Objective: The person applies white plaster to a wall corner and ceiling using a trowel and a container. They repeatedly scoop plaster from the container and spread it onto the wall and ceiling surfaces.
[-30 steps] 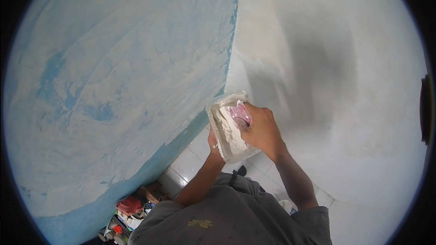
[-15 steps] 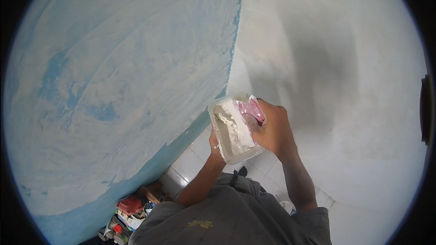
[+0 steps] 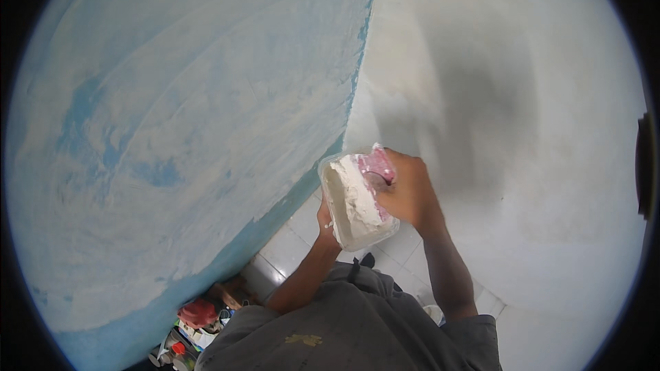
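My left hand (image 3: 325,217) grips a clear plastic tub (image 3: 357,242) from its left side and from below, its fingers mostly hidden by the tub. Inside lies wet white filler (image 3: 348,196). My right hand (image 3: 409,189) is closed around a pink putty spreader (image 3: 377,165), whose broad edge reaches into the tub. A thick band of filler coats the spreader's edge, and white smears dot its pink face. Small white spots mark the left hand near the tub wall.
At left rises a blue wall (image 3: 89,117) patchily coated with white. A white wall (image 3: 577,130) stands to the right, meeting it in a corner. Below are white floor tiles (image 3: 283,251). A red crumpled thing (image 3: 197,312) lies among assorted items by the blue wall's base.
The spreader has shifted slightly left in the tub and now carries a thicker band of filler along its edge. The tub has hardly moved.
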Demonstrator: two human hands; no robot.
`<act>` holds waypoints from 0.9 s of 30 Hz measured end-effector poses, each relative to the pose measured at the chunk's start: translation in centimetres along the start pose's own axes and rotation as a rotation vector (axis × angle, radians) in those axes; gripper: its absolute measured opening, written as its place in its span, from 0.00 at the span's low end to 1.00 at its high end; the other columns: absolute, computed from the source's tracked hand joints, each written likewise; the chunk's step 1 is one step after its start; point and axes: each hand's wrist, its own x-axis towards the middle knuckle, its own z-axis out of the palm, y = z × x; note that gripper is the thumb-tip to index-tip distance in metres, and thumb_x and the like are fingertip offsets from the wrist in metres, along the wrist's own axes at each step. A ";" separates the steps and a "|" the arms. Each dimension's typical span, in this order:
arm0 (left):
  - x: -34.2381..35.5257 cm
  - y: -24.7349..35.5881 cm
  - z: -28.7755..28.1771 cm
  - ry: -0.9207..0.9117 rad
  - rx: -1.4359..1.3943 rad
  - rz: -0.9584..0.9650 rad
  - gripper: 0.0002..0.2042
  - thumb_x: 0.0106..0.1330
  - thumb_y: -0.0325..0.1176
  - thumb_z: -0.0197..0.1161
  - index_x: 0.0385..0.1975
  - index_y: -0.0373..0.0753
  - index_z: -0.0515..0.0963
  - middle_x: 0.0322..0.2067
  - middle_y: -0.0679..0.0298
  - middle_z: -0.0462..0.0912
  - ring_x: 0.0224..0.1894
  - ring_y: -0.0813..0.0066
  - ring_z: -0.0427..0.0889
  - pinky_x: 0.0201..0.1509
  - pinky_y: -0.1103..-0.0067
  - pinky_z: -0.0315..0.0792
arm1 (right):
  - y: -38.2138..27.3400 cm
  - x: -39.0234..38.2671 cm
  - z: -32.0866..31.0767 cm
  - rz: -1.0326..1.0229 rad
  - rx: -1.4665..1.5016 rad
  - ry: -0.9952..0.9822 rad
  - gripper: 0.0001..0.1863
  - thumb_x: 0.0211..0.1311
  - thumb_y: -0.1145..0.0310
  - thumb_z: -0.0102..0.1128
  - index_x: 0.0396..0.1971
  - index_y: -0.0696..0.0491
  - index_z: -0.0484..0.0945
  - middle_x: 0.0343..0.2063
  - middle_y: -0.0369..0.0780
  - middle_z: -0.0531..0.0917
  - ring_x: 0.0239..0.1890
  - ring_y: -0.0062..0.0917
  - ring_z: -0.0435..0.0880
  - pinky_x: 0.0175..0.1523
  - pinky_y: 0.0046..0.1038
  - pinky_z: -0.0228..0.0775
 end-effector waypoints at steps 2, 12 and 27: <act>-0.1 0.0 1.4 0.198 0.089 0.004 0.30 0.72 0.53 0.49 0.67 0.39 0.65 0.60 0.52 0.74 0.59 0.55 0.78 0.61 0.57 0.75 | 1.4 -0.1 1.7 -0.032 -0.140 0.010 0.16 0.46 0.74 0.64 0.39 0.59 0.80 0.30 0.52 0.84 0.34 0.51 0.83 0.42 0.41 0.75; -1.7 0.2 0.9 0.388 0.239 -0.001 0.33 0.73 0.58 0.44 0.69 0.40 0.62 0.62 0.54 0.73 0.61 0.58 0.77 0.65 0.60 0.72 | 2.3 -0.4 1.1 0.094 0.041 -0.141 0.13 0.47 0.72 0.65 0.36 0.57 0.81 0.30 0.51 0.84 0.36 0.50 0.83 0.42 0.41 0.75; -3.1 -0.9 -6.5 0.228 0.324 0.113 0.35 0.70 0.53 0.52 0.72 0.40 0.57 0.68 0.54 0.65 0.68 0.55 0.68 0.68 0.56 0.68 | 7.1 -2.2 3.3 0.078 -0.303 0.004 0.10 0.50 0.68 0.68 0.30 0.56 0.78 0.23 0.51 0.82 0.29 0.51 0.82 0.38 0.44 0.73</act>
